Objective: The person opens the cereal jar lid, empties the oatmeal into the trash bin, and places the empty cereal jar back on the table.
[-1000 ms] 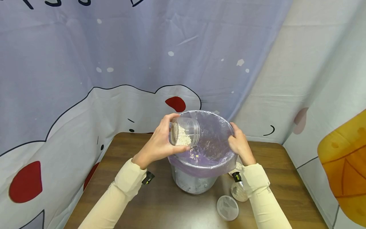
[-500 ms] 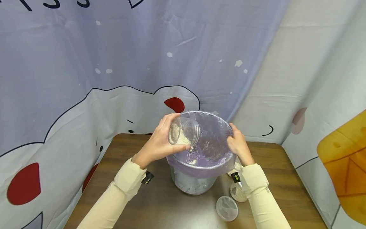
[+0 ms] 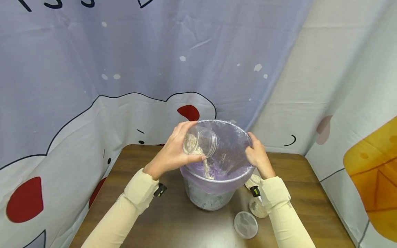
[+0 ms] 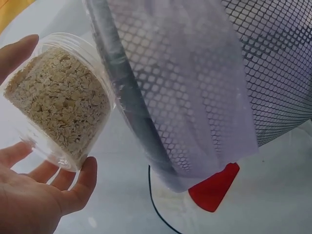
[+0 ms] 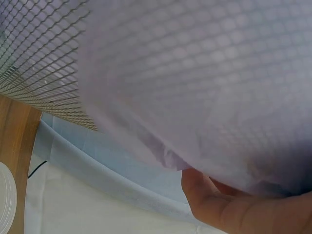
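A clear plastic jar (image 4: 63, 100) of oat flakes lies tipped on its side in my left hand (image 3: 173, 151), its mouth over the bin's left rim. Oats (image 3: 206, 168) stream from the mouth into the bin. The mesh bin (image 3: 209, 199) stands on the table, lined with a thin purple bag (image 3: 231, 144) folded over its rim. On the bin's right side my right hand (image 3: 258, 155) grips the rim and the bag. In the right wrist view its fingers (image 5: 200, 195) show at the bag's edge, partly hidden behind the bag.
Right of the bin, a jar with oats (image 3: 258, 207) lies partly behind the right sleeve, near another pale, oat-filled container (image 3: 252, 182). A round translucent lid (image 3: 246, 225) lies on the wooden table (image 3: 173, 220). A printed curtain (image 3: 149, 51) hangs close behind the table.
The jar has tipped slightly further toward the bin, and the flow of oats has thickened. Fewer oats show in the jar. The right hand keeps its grip on the rim.
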The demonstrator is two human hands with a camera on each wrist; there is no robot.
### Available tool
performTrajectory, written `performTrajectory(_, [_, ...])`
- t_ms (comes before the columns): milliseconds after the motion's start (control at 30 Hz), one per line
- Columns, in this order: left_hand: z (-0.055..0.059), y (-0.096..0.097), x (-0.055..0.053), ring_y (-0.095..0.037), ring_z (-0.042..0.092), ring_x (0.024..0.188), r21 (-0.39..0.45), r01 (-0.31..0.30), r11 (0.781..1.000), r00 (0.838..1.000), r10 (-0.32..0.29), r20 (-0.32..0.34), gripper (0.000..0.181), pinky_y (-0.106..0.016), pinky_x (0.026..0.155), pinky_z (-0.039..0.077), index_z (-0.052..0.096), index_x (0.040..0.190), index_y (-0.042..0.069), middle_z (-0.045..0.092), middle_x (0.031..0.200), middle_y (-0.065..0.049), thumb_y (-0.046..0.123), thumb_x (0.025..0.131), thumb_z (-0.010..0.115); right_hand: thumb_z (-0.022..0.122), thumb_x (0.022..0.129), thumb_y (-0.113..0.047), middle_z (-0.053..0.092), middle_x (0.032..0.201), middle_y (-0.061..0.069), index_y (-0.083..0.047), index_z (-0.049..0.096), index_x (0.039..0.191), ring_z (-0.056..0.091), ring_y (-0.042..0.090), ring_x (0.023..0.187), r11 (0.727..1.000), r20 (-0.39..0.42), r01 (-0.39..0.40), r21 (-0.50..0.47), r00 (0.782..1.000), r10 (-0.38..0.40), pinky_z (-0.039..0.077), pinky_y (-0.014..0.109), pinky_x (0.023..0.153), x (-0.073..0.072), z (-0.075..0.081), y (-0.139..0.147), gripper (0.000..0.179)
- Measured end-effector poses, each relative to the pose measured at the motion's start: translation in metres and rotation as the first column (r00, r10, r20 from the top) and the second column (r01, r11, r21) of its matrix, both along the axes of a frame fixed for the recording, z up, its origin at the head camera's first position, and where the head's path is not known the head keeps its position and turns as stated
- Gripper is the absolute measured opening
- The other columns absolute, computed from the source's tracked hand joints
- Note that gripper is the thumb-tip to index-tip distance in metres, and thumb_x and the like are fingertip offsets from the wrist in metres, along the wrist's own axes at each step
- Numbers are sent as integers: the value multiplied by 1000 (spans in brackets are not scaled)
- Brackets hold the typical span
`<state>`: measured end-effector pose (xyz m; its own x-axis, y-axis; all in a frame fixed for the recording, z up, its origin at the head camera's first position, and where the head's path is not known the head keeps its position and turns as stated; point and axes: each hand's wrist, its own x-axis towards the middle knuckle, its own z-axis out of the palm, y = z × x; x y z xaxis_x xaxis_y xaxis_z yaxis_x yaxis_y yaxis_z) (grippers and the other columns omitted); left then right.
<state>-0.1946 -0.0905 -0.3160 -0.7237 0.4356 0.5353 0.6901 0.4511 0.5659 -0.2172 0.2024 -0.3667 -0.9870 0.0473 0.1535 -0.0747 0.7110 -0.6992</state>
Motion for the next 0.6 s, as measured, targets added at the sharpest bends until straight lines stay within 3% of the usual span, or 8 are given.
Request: performTrajectory(600, [10,3,-4,-15,31,122,-96,-8,995,999,12,49,92,-46,95,39,32,140,33,35,133,5,45,62,80,35,76,1,34,139,27,0,25,142,32,43,127,1000,-2,-3,-4,1000,3,25,52,106,-1,-1,2,67])
